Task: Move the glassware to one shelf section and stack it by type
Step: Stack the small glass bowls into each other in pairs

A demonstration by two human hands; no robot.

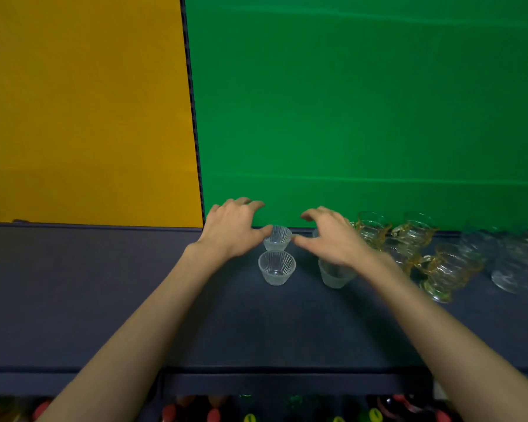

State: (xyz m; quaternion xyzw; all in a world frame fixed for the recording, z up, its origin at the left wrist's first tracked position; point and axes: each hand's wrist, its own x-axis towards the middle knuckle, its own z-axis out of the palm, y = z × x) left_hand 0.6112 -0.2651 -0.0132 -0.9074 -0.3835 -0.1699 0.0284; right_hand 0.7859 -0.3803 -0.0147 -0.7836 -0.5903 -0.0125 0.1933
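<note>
Two small ribbed glass cups sit on the dark blue shelf (pixel 104 300), one behind the other. The left hand (pixel 230 228) hangs just left of the back cup (pixel 277 238), fingers spread and loose, thumb by its rim. The right hand (pixel 329 236) hovers loose over the frosted cup (pixel 336 274). The front cup (pixel 276 267) stands alone. The yellow handled cups (pixel 415 236) crowd the right side.
</note>
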